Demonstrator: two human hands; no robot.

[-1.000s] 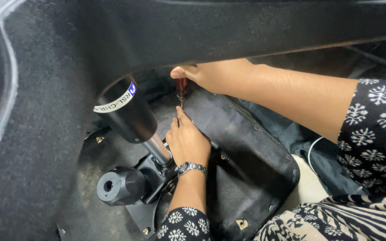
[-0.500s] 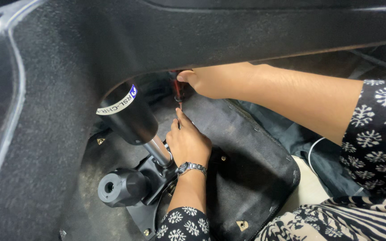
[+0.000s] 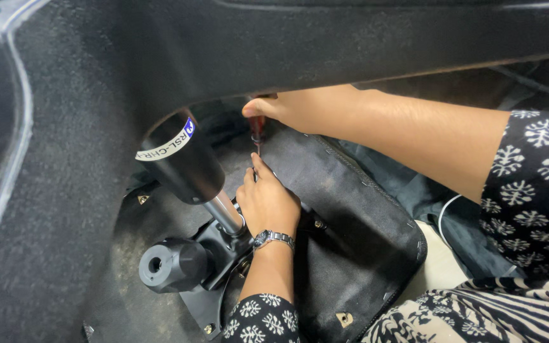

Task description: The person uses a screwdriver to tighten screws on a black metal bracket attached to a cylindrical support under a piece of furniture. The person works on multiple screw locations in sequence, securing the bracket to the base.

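Under right hand (image 3: 300,109) — screwdriver (image 3: 257,130), upright

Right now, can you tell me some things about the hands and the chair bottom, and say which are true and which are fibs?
1. The right hand grips a red-handled screwdriver. True.
2. The left hand wears a wristwatch. True.
3. The left hand holds a hammer. False: its fingers rest by the screwdriver's tip on the black seat underside.
4. The black cylinder has a white label band. True.
5. The screwdriver lies flat on the floor. False: it is held upright, tip down.
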